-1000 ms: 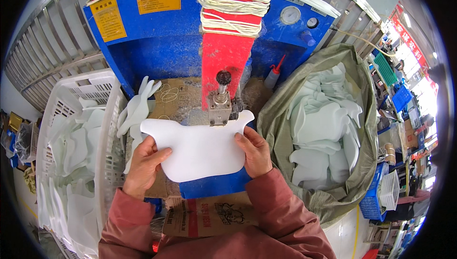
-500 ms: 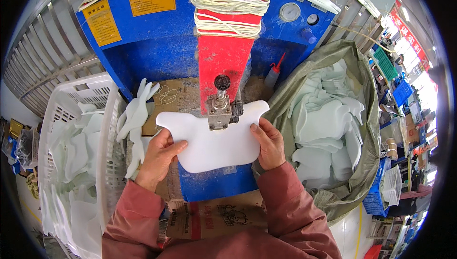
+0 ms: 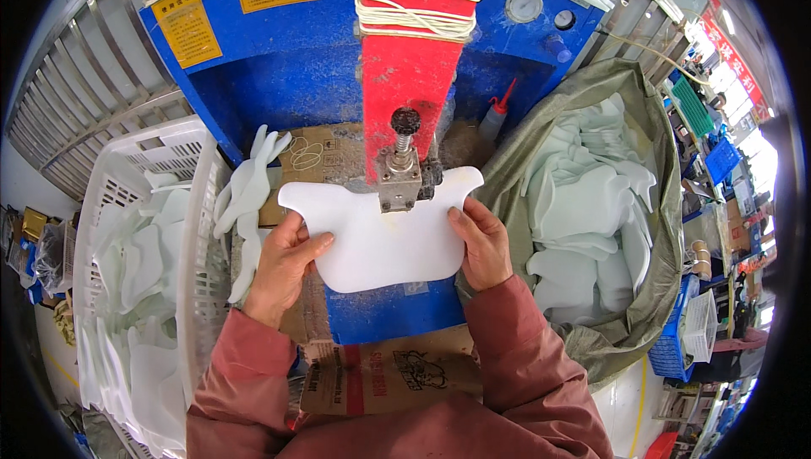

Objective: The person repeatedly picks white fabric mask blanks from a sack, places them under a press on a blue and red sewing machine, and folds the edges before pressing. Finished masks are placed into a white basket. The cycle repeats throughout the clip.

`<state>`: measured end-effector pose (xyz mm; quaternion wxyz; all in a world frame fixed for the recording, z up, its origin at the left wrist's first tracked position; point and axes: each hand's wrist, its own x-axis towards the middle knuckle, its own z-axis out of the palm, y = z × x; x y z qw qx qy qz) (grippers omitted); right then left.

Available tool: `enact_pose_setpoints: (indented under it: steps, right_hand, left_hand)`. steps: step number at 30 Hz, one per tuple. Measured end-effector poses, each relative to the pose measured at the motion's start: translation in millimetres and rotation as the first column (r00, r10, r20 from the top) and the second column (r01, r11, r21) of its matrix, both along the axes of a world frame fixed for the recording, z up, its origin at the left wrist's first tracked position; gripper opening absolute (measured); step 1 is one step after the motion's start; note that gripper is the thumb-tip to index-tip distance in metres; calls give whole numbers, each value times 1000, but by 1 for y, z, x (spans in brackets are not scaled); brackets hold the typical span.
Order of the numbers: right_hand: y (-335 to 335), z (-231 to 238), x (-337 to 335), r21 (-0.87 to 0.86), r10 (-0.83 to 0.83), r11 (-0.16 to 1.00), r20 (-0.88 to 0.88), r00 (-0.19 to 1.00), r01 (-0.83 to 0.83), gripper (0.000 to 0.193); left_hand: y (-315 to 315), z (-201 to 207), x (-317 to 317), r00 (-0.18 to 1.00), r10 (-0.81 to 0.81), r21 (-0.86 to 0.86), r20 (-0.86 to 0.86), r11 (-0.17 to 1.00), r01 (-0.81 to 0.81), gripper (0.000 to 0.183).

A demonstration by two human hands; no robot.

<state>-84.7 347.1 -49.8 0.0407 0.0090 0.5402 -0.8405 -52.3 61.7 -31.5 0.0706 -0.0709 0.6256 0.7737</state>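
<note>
A white, smooth, curved-edged sheet piece (image 3: 393, 248) with two flared upper corners is held level between my hands. My left hand (image 3: 287, 269) grips its left edge, thumb on top and fingers beneath. On the right edge, my right hand (image 3: 486, 244) pinches it the same way. The sheet's far middle edge lies under the metal head (image 3: 400, 180) of a machine, below a spring and dark knob. I cannot tell whether the head presses on it. A red machine arm (image 3: 411, 79), wound with pale cord, rises above.
A white plastic basket (image 3: 196, 231) of similar pieces stands left, with several loose pieces (image 3: 245, 193) beside it. To the right, a green woven sack (image 3: 667, 206) holds more. Behind is the blue machine body (image 3: 279, 87), with a red-tipped bottle (image 3: 492, 121). A printed paper sack (image 3: 389, 374) lies below.
Both hands still hold the sheet. It has shifted slightly toward me and to the left relative to the metal head. The whole view has moved a little.
</note>
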Motion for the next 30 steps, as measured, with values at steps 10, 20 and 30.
enact_pose_setpoints:
  steps: [10, 20, 30]
  right_hand:
    - [7, 0, 5, -27, -7, 1000, -4, 1000, 7, 30]
    - [27, 7, 20, 16, -71, 997, 20, 997, 71, 31]
    - [48, 0, 36, -1, -128, 992, 22, 992, 128, 31]
  left_hand:
    - [7, 6, 2, 999, -50, 45, 10, 998, 50, 43]
    - [25, -1, 3, 996, -89, 72, 33, 994, 86, 49]
    - [44, -5, 7, 984, -163, 116, 71, 981, 155, 47]
